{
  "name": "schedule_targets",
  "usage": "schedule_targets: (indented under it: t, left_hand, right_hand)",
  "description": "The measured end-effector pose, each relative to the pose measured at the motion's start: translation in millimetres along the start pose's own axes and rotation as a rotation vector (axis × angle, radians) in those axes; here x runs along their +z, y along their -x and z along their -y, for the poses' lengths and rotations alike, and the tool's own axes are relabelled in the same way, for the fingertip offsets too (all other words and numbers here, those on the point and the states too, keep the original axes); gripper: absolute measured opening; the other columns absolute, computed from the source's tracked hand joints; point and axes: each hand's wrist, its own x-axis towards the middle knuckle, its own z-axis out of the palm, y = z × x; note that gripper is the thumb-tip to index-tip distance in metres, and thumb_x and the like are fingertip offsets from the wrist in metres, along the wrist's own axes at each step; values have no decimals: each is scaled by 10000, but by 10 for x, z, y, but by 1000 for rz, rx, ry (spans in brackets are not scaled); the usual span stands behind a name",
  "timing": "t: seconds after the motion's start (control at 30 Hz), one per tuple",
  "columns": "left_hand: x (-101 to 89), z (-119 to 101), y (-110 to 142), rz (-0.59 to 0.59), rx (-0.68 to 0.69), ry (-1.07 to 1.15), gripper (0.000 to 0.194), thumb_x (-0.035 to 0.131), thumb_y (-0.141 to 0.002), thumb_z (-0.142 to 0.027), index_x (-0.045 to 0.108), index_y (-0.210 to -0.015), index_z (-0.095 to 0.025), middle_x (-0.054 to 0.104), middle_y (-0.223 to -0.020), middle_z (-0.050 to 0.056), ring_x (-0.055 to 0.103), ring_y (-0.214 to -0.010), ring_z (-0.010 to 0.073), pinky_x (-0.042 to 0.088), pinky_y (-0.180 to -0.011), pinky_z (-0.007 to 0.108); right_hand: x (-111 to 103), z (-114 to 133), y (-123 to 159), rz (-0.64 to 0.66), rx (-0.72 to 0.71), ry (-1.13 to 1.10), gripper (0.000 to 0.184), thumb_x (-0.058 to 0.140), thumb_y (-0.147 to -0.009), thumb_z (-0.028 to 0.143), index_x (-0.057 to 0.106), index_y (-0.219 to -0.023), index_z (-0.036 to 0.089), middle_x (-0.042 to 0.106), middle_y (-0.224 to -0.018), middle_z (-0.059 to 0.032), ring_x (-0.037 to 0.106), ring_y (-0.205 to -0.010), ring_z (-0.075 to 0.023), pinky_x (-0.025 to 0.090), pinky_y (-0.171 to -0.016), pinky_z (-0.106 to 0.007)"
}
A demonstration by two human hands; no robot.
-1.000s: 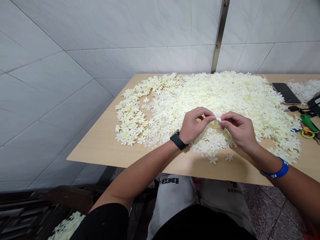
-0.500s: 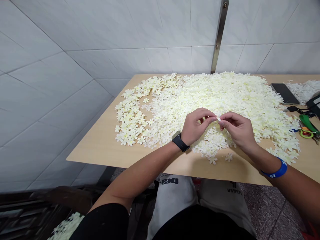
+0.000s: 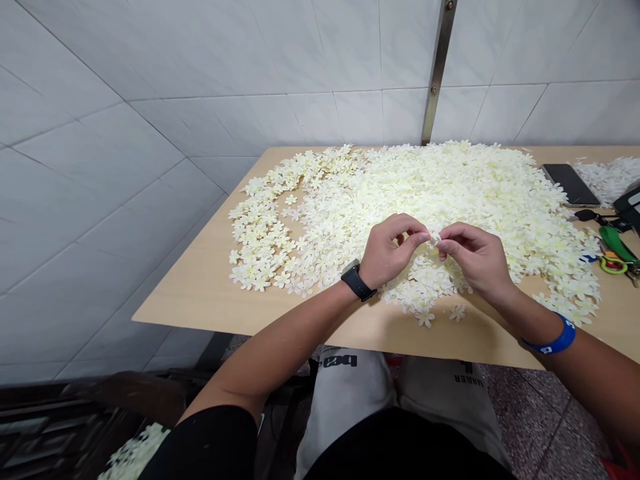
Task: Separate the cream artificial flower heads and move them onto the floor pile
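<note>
A small white artificial flower is pinched between the fingertips of both hands, above the front of a wide pile of flowers. My left hand, with a black watch on its wrist, is closed, thumb and forefinger at the flower's left side. My right hand, with a blue band on the wrist, grips the flower's right side between thumb and forefinger. The fingertips hide part of the flower. Below the hands, two loose flowers lie near the table's front edge.
The pile covers much of the wooden table. At the right lie a dark phone, white small pieces, a green-handled tool and a black case. A tiled wall borders the table behind and at the left.
My left fingertips have drawn slightly left, away from the right ones, and more of the white flower now shows between them. My right hand has hardly moved.
</note>
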Motion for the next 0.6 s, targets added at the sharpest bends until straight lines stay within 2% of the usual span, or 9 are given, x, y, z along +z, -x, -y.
schedule_targets:
  t: [0.27,0.5,0.6]
  left_hand:
    - [2,-5,5,33,-9,3,188,607,-967,-299,621,-828,-173,656,-847,33,593,-789,116,457,-660,235]
    - [67,-5,31,100,-212,288,218,644,-943,-377,624,-909,-162,667,-818,33,644,-731,108,542,-635,219]
    - [94,-18,49,108,-264,378,259,697,-906,-400,665,-1003,-162,723,-888,53,706,-804,133,600,-715,249]
  right_hand:
    - [-7,-10,10,-14,6,37,115,787,-791,288,714,-769,202,637,-635,4,586,-574,-128,486,-558,-271]
    - [-8,-19,13,-29,-61,131,77,715,-842,258,678,-799,206,645,-746,-12,600,-658,-137,517,-614,-282]
    - [1,-41,30,-36,-131,199,42,687,-858,215,670,-819,213,651,-825,-21,620,-751,-150,519,-656,-286]
